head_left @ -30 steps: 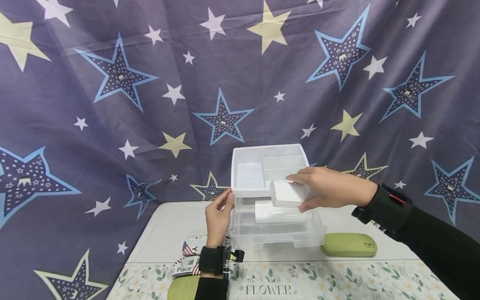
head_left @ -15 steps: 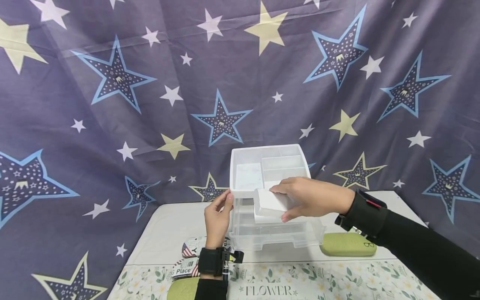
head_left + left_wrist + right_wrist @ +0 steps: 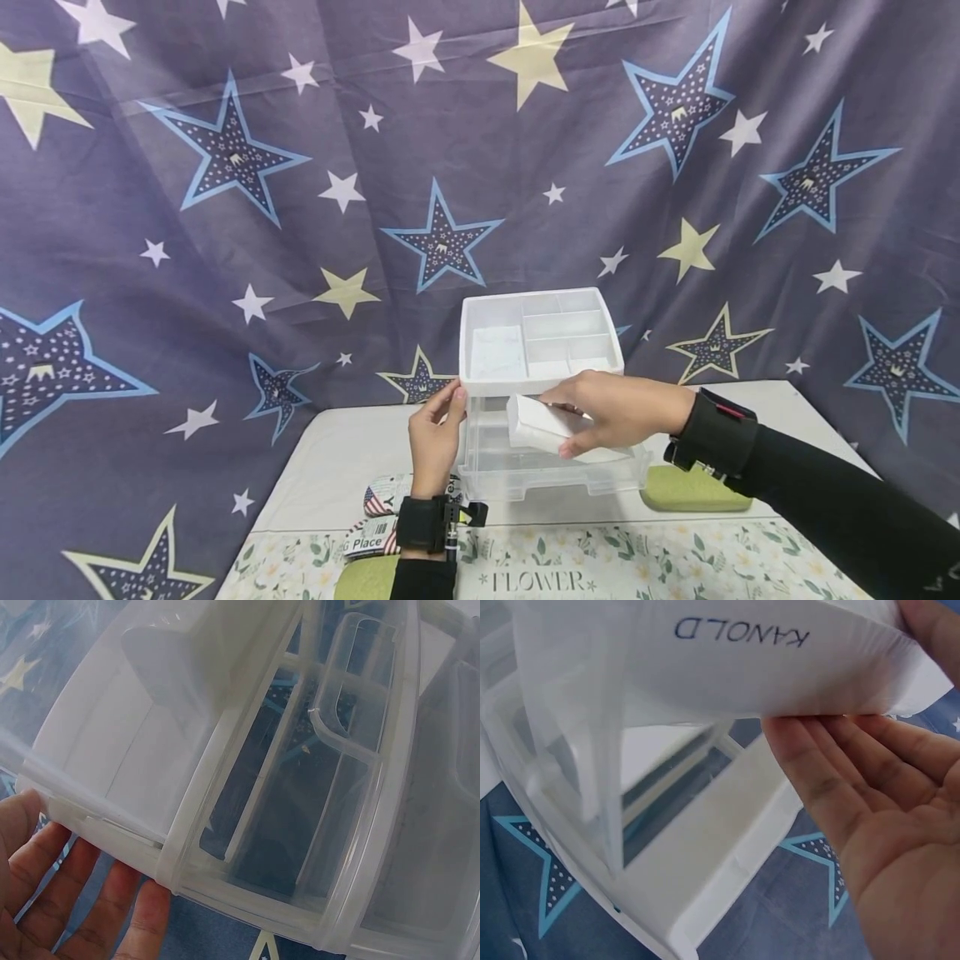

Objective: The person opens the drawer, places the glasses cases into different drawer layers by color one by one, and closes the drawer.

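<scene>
My right hand (image 3: 611,408) grips a white box (image 3: 536,423) over the clear plastic drawer (image 3: 551,483), which juts out below a white divided tray (image 3: 542,387). In the right wrist view the box's side carries the handwritten word "KANOLD" (image 3: 742,631), seen upside down, with my fingers (image 3: 825,780) along its edge. Beneath the held box, a strip of another white packet (image 3: 607,455) shows in the drawer. My left hand (image 3: 437,433) touches the left side of the unit at the tray's front corner; in the left wrist view its fingertips rest along the edge.
A green glasses case (image 3: 693,489) lies right of the drawer. Left of it are two printed cases (image 3: 371,535) with flag patterns and another green case (image 3: 366,577). A floral cloth marked "FLOWER" (image 3: 536,581) covers the table's front; a star-patterned curtain (image 3: 300,250) hangs behind.
My right hand has moved left and down with the white box, from in front of the tray to low over the drawer. My left hand has stayed in place.
</scene>
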Motion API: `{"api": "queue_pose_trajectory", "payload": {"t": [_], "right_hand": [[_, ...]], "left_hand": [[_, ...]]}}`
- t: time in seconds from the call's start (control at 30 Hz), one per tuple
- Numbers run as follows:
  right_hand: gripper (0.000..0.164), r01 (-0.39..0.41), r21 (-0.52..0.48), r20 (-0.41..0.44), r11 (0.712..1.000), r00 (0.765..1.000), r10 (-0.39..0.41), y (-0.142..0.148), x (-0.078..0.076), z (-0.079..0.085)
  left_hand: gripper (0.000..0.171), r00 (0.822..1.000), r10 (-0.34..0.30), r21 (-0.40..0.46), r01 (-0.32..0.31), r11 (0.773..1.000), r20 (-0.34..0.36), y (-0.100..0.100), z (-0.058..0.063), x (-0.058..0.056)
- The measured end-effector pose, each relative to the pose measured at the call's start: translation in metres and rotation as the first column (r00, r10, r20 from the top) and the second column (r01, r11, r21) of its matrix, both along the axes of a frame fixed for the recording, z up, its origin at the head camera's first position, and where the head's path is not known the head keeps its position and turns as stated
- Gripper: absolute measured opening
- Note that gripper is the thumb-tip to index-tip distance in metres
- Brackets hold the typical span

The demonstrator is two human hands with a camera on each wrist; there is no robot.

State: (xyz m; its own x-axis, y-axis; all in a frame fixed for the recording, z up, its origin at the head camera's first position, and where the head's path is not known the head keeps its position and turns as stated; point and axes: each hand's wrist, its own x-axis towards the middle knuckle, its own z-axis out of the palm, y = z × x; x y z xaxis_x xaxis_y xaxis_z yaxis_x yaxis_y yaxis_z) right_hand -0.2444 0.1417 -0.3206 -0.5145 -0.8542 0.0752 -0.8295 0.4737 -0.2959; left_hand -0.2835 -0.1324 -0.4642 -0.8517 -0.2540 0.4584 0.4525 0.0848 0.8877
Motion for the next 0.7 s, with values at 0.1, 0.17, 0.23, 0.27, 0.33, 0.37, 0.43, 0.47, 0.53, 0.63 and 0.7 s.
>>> {"api": "queue_pose_trajectory", "payload": {"t": [0.1, 0.17, 0.23, 0.27, 0.33, 0.37, 0.43, 0.47, 0.53, 0.63, 0.7], "right_hand": [[0.038, 0.009, 0.036, -0.019, 0.999, 1.0, -0.008, -0.001, 0.0, -0.006], [0.053, 0.017, 0.058, -0.04, 0.998, 0.999, -0.014, -0.001, 0.0, -0.009], [0.064, 0.024, 0.071, -0.058, 0.997, 0.998, -0.02, -0.002, 0.0, -0.011], [0.065, 0.027, 0.076, -0.068, 0.997, 0.997, -0.022, -0.002, 0.001, -0.012], [0.067, 0.032, 0.075, -0.067, 0.997, 0.997, -0.027, -0.003, 0.001, -0.013], [0.068, 0.035, 0.073, -0.063, 0.997, 0.998, -0.03, -0.003, 0.002, -0.013], [0.07, 0.042, 0.07, -0.061, 0.997, 0.997, -0.038, -0.004, 0.003, -0.014], [0.071, 0.046, 0.069, -0.06, 0.997, 0.997, -0.042, -0.005, 0.003, -0.015], [0.072, 0.055, 0.071, -0.06, 0.996, 0.997, -0.051, -0.006, 0.004, -0.016], [0.073, 0.067, 0.086, -0.08, 0.994, 0.995, -0.06, -0.007, 0.005, -0.019], [0.072, 0.074, 0.099, -0.097, 0.992, 0.993, -0.065, -0.008, 0.004, -0.02]], "left_hand": [[0.037, 1.0, 0.003, -0.002, -0.003, 1.0, 0.006, 0.0, 0.001, 0.0], [0.037, 1.0, 0.002, 0.0, -0.002, 1.0, 0.01, 0.0, 0.001, 0.001], [0.037, 1.0, 0.003, -0.001, -0.003, 1.0, 0.011, 0.0, 0.001, 0.002], [0.037, 1.0, 0.002, -0.001, -0.002, 1.0, 0.012, 0.001, 0.001, 0.002], [0.036, 1.0, 0.001, -0.004, -0.001, 1.0, 0.012, 0.0, 0.001, 0.002], [0.036, 1.0, 0.002, -0.006, -0.002, 1.0, 0.012, 0.0, 0.001, 0.002], [0.037, 1.0, 0.002, -0.014, -0.002, 1.0, 0.012, 0.0, 0.001, 0.002], [0.037, 1.0, 0.001, -0.013, -0.001, 1.0, 0.012, 0.001, 0.001, 0.002], [0.036, 1.0, 0.0, -0.009, 0.0, 1.0, 0.014, 0.001, 0.001, 0.001], [0.036, 1.0, -0.006, 0.002, 0.006, 1.0, 0.017, 0.001, 0.001, 0.0], [0.035, 1.0, -0.007, 0.005, 0.007, 1.0, 0.017, 0.001, 0.001, 0.0]]}}
